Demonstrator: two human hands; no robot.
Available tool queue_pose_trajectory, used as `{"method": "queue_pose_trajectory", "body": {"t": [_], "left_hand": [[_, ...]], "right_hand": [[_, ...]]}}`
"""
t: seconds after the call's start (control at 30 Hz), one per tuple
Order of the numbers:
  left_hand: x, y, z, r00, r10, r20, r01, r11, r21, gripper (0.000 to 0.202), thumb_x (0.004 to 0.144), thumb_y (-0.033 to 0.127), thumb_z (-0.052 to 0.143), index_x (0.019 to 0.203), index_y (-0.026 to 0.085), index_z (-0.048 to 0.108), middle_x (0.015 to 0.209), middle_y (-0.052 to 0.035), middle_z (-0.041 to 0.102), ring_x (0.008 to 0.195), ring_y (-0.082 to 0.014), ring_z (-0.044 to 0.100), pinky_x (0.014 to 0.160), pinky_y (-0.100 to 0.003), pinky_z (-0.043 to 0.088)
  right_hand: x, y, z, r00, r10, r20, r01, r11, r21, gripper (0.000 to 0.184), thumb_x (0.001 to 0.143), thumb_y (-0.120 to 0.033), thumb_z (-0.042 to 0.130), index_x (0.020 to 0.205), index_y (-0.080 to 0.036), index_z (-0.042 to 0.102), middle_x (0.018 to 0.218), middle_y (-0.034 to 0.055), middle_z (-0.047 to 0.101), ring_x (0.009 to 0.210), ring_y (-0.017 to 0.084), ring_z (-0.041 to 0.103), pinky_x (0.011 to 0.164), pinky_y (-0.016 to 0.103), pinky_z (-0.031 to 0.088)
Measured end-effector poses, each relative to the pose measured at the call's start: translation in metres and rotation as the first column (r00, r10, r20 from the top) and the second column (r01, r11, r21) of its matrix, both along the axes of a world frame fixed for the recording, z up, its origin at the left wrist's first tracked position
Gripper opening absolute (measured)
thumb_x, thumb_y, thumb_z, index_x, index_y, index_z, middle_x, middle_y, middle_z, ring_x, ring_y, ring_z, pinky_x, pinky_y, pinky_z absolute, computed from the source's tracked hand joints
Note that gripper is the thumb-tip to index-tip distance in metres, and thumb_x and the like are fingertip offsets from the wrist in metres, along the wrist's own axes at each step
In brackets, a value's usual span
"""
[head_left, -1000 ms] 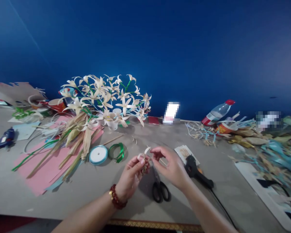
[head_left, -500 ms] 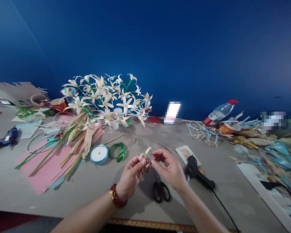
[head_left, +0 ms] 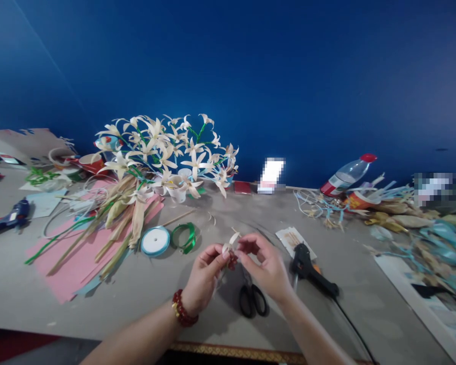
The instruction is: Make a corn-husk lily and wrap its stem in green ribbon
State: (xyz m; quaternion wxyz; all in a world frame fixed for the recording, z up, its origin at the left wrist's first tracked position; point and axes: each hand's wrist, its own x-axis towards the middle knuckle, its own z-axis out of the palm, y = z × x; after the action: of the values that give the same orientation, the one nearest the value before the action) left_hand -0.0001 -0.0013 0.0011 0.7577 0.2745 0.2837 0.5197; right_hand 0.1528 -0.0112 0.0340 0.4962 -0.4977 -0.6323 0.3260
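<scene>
Between my fingertips is a small cream husk flower (head_left: 228, 247) with curled petals, held over the middle of the table. My left hand (head_left: 206, 274) pinches it from the left, thumb on top. From the right, my right hand (head_left: 265, 263) pinches at a petal, its fingers bent and thumb close to them. The fingers hide the flower's lower part. Black-handled scissors (head_left: 253, 300) lie just below the hands, blades pointing away. A black glue gun (head_left: 312, 274) rests to the right of my right hand.
Finished cream flowers on green stems (head_left: 167, 144) stand in cups at the back. A blue-white ribbon spool (head_left: 155, 241) and green ribbon roll (head_left: 184, 238) lie left of my hands. Dried husks (head_left: 125, 218) cover pink paper (head_left: 61, 274). A plastic bottle (head_left: 347, 175) leans at the right.
The flower has turned slightly between my fingers, and its petals sit closer together. Both hands stay in nearly the same place.
</scene>
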Motion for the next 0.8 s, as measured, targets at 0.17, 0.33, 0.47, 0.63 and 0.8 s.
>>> {"method": "queue_pose_trajectory", "body": {"t": [0.17, 0.33, 0.47, 0.63, 0.8], "left_hand": [[-0.001, 0.0001, 0.002, 0.999, -0.029, 0.018, 0.029, 1.0, -0.011, 0.016, 0.076, 0.027, 0.079, 0.075, 0.014, 0.069, 0.072, -0.001, 0.066, 0.068, -0.0111, 0.058, 0.071, -0.023, 0.046], [-0.0017, 0.0, 0.0071, 0.992, -0.084, 0.095, 0.095, 0.989, -0.118, 0.021, 0.07, 0.027, 0.083, 0.075, 0.015, 0.067, 0.074, -0.0015, 0.068, 0.068, -0.0123, 0.063, 0.069, -0.024, 0.048], [-0.0025, -0.0005, 0.0084, 0.979, -0.14, 0.15, 0.161, 0.977, -0.138, 0.02, 0.071, 0.025, 0.083, 0.074, 0.014, 0.067, 0.073, -0.0022, 0.069, 0.07, -0.0122, 0.064, 0.068, -0.022, 0.047], [-0.0046, -0.0025, 0.0096, 0.964, -0.189, 0.185, 0.228, 0.949, -0.22, 0.019, 0.07, 0.022, 0.084, 0.073, 0.014, 0.067, 0.073, -0.0024, 0.071, 0.07, -0.0122, 0.066, 0.07, -0.022, 0.048], [-0.006, -0.0027, 0.0077, 0.96, -0.207, 0.19, 0.25, 0.939, -0.236, 0.018, 0.071, 0.022, 0.083, 0.074, 0.014, 0.067, 0.074, -0.0023, 0.073, 0.07, -0.0121, 0.067, 0.071, -0.022, 0.048]], "right_hand": [[-0.0012, 0.0045, -0.0001, 0.984, 0.12, -0.133, -0.131, 0.989, -0.076, 0.012, 0.086, -0.03, 0.064, 0.08, -0.021, 0.061, 0.077, 0.0011, 0.062, 0.067, 0.014, 0.063, 0.065, 0.026, 0.054], [0.0021, 0.0058, -0.0024, 0.97, 0.076, -0.23, -0.103, 0.989, -0.109, 0.018, 0.082, -0.037, 0.069, 0.077, -0.021, 0.061, 0.075, 0.0009, 0.06, 0.067, 0.015, 0.059, 0.062, 0.025, 0.054], [0.0016, 0.003, -0.0022, 0.947, 0.038, -0.319, -0.066, 0.995, -0.077, 0.02, 0.082, -0.039, 0.07, 0.078, -0.022, 0.061, 0.08, 0.0012, 0.059, 0.067, 0.014, 0.059, 0.062, 0.025, 0.054], [-0.0009, 0.001, -0.0062, 0.953, 0.074, -0.293, -0.082, 0.996, -0.017, 0.014, 0.086, -0.034, 0.067, 0.082, -0.022, 0.064, 0.086, 0.0021, 0.06, 0.069, 0.013, 0.059, 0.064, 0.025, 0.053], [-0.0012, 0.001, -0.009, 0.965, 0.08, -0.251, -0.082, 0.997, 0.004, 0.011, 0.087, -0.032, 0.065, 0.083, -0.021, 0.066, 0.088, 0.0031, 0.06, 0.072, 0.014, 0.06, 0.066, 0.025, 0.052]]}}
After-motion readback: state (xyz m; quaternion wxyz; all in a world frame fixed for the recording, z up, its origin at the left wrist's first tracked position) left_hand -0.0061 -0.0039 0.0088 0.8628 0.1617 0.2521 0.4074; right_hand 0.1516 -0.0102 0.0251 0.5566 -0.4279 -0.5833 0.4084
